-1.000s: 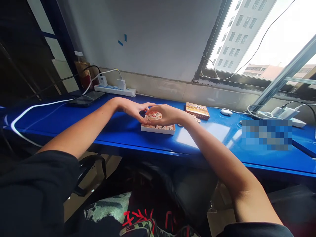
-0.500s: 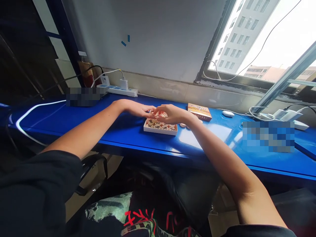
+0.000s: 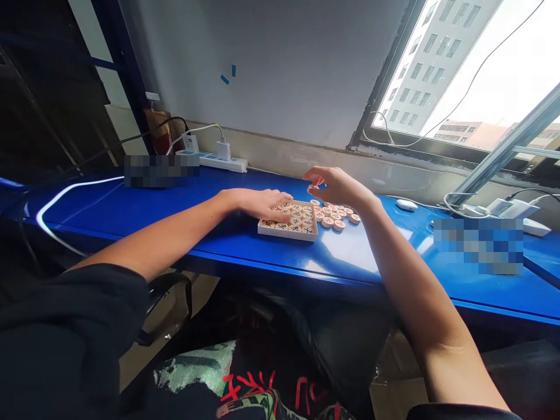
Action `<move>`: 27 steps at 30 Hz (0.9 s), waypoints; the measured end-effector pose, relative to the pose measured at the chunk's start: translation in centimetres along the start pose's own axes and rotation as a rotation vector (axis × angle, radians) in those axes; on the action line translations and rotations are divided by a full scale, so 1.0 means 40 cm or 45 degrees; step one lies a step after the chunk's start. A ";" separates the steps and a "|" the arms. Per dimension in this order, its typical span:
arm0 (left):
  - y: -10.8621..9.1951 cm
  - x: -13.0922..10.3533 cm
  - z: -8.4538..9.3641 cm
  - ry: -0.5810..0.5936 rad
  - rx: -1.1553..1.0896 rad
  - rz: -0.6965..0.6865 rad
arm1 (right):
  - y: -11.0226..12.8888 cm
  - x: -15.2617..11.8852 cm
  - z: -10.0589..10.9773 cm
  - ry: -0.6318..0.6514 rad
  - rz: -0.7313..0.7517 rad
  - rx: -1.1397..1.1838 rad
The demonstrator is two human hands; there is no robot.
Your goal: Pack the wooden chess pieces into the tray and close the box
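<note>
Wall (image 3: 284,76) rises behind a long blue desk (image 3: 210,233), with a window (image 3: 437,70) to the right and a power strip (image 3: 223,162) along the back. On the desk, in front of the person, sits a shallow white tray (image 3: 286,234), filled in rows with round pieces (image 3: 296,221), mostly marked in black. The left hand (image 3: 256,203) lies over the tray's left side, fingers laid out and closed round nothing visible; its underside is hidden. The right hand (image 3: 339,184) is raised above the desk, thumb and fingers seemingly pinching a small piece (image 3: 313,190). Below it, just right of the tray, a cluster of loose discs (image 3: 338,224) lies flat, many marked in red. Handled well, this calls for a light left palm, since pressing on the edge could tip the tray or shift the rows. The right pinch is likely best taken by the rim, with the fingertips clear of the loose discs.
</note>
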State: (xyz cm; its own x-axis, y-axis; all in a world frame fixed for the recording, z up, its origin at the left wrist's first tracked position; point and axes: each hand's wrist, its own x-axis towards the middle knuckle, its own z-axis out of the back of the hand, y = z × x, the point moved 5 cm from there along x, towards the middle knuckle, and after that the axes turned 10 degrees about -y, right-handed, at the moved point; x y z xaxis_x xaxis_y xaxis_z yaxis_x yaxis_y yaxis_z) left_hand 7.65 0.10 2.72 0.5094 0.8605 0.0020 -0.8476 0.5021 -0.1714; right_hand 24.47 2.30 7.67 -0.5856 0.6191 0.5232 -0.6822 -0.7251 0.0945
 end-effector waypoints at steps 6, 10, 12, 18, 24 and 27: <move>-0.033 -0.017 0.027 0.015 0.043 -0.064 | -0.083 -0.002 -0.012 -0.023 -0.150 -0.044; -0.038 -0.021 0.023 0.065 -0.016 -0.115 | -0.071 0.006 -0.048 -0.026 -0.113 -0.015; -0.030 -0.024 0.021 0.099 -0.048 -0.095 | -0.053 0.012 -0.061 -0.088 -0.056 0.011; 0.011 -0.037 0.042 0.116 -0.119 0.047 | -0.012 0.016 -0.053 -0.192 0.003 0.058; 0.015 -0.031 0.041 0.066 -0.080 0.068 | 0.083 -0.001 -0.059 0.098 0.195 0.097; 0.010 -0.022 0.032 0.005 -0.029 -0.011 | 0.143 -0.021 -0.076 0.310 0.344 0.079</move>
State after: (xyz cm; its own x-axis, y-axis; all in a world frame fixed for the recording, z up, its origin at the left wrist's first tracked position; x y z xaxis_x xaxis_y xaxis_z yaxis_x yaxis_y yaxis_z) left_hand 6.69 -0.34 3.90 0.5172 0.8559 -0.0006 -0.8397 0.5073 -0.1936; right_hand 19.73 -1.43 5.21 -0.8332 0.4508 0.3203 -0.4651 -0.8846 0.0351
